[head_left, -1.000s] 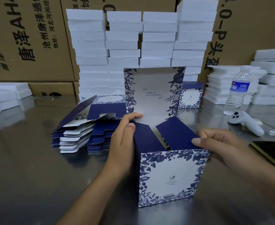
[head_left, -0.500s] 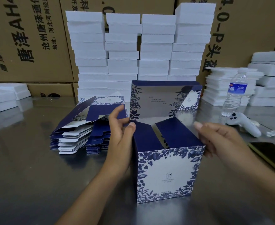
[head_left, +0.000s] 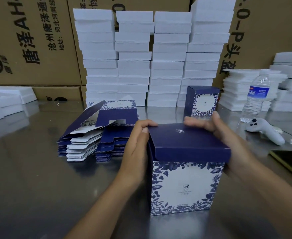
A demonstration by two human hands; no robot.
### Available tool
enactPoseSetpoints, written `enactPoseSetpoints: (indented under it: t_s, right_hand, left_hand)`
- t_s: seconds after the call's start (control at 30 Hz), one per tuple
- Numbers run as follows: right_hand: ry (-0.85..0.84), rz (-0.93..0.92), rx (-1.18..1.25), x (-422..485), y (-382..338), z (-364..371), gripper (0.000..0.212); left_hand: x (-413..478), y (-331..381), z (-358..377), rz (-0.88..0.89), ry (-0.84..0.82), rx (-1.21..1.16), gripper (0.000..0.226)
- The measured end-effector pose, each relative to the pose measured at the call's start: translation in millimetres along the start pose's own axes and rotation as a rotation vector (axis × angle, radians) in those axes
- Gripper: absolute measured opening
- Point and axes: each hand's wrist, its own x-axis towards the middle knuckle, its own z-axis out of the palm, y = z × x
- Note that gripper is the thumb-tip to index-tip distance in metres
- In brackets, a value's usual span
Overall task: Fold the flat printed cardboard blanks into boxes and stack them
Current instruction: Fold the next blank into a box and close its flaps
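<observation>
The left hand (head_left: pixel 136 145) lies flat along the left wall of the box (head_left: pixel 184 183), fingers curled over the far left corner of the navy lid flap (head_left: pixel 188 140), so its grip is a loose clasp on the box's upper edge, not a pinch. The right hand (head_left: pixel 215 133) mirrors it on the right wall, its fingertips (head_left: pixel 193 121) blurred where they press the far edge of the lid; both hands have hold of the same box and nothing else. The box stands upright on the steel worktop (head_left: pixel 38 178), its long axis vertical, directly between the two hands, neither one nearer. The lid lies over the opening but its front lip overhangs the printed front face, so by my reading the tuck is not yet seated, and the coming move turns on pushing that lip down and inward. Both forearms reach forward from the near edge, wrists bent inward. Left of the box lies the pile of flat blanks (head_left: pixel 90 140); behind it to the right stands one finished box (head_left: pixel 202 100).
</observation>
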Motion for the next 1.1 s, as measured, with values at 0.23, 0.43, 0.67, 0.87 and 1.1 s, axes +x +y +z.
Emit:
enactPoseSetpoints:
  t_s: [0.23, 0.43, 0.67, 0.87, 1.1]
  right_hand:
    - [0.139, -0.034, -0.367, 19, -22, -6, 0.033]
    - [-0.037, 0.027, -0.710, 34, -38, 15, 0.017]
    - [-0.087, 0.090, -0.686, 30, -32, 21, 0.022]
    - [-0.070, 0.116, -0.663, 24, -34, 25, 0.021]
    - [-0.054, 0.121, -0.653, 19, -35, 27, 0.021]
  left_hand:
    - [-1, 3, 0, -0.021, -0.091, -0.033, 0.016]
    - [1, 5, -1, -0.094, -0.111, -0.113, 0.022]
    - [9, 4, -15, -0.287, -0.168, -0.154, 0.037]
    - [6, 10, -14, -0.346, -0.164, -0.193, 0.027]
    - [30, 30, -4, -0.435, -0.167, 0.169, 0.007]
